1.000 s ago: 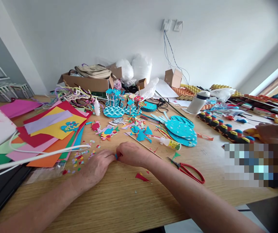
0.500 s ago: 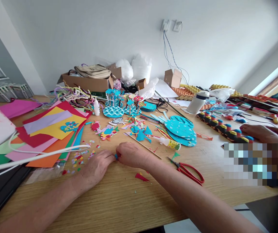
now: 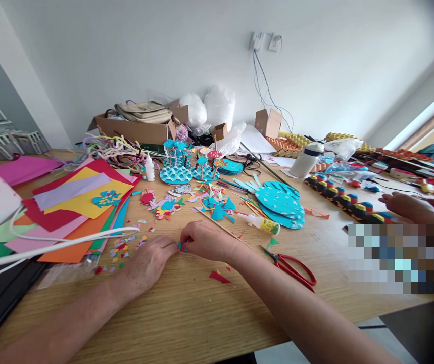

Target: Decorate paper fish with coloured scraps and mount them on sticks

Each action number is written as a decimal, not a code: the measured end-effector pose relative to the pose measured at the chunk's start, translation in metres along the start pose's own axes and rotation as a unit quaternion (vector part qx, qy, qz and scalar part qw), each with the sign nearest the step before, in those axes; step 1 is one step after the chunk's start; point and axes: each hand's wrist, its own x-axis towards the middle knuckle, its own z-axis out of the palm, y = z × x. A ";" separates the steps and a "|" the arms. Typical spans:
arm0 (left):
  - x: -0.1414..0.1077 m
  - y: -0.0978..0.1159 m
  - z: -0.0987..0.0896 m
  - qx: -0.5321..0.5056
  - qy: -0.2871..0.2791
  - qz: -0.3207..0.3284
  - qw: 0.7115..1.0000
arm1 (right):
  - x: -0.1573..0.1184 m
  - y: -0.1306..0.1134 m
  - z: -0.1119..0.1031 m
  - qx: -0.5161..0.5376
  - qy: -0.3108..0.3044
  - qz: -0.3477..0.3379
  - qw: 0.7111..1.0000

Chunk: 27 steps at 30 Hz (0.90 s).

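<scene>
Both my hands meet at the middle of the wooden table [image 3: 171, 303]. My left hand [image 3: 154, 258] has its fingers pressed together on a small blue paper piece [image 3: 181, 246]. Pinched from the other side, the same piece is partly covered by my right hand [image 3: 205, 240]. Small coloured paper dots [image 3: 120, 250] lie left of my left hand. Beyond my hands are cut paper fish [image 3: 167, 206] and a thin wooden stick [image 3: 224, 227]. Red-handled scissors [image 3: 296, 270] lie open to the right, near a glue bottle [image 3: 264, 223].
Coloured paper sheets [image 3: 76, 202] and a white cable [image 3: 68, 247] are at the left. Blue wave-edged stands [image 3: 176, 174] are at the back. Another person's hand [image 3: 402, 206] is at the right, near a painted egg-carton strip [image 3: 347, 201].
More of the blue piece shows between my fingers. The other person's fingers have spread and shifted slightly. The whole view has moved a little.
</scene>
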 end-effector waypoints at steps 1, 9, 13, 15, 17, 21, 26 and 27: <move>0.000 0.000 -0.001 -0.002 -0.003 -0.005 1.000 | 0.000 0.000 0.002 0.008 0.000 -0.006 1.000; -0.001 0.001 -0.002 0.023 -0.012 -0.008 1.000 | 0.006 0.001 0.021 0.025 0.017 0.018 0.999; 0.000 0.000 0.000 0.033 0.000 0.000 0.999 | 0.006 0.000 0.022 0.027 0.025 0.045 0.998; -0.001 -0.001 0.001 0.033 0.007 0.008 0.999 | 0.006 0.000 0.021 0.031 0.027 0.056 0.998; -0.003 -0.002 0.002 0.033 0.010 0.013 0.999 | 0.005 0.000 0.020 0.038 0.028 0.065 0.997; -0.004 -0.003 0.004 0.032 0.013 0.017 0.999 | 0.003 0.001 0.020 0.047 0.033 0.082 0.995; -0.003 -0.003 0.004 0.037 0.015 0.013 0.999 | 0.004 -0.001 0.025 0.040 0.040 0.082 0.995; -0.003 -0.003 0.004 0.037 0.015 0.013 0.999 | 0.005 -0.001 0.025 0.037 0.040 0.081 0.995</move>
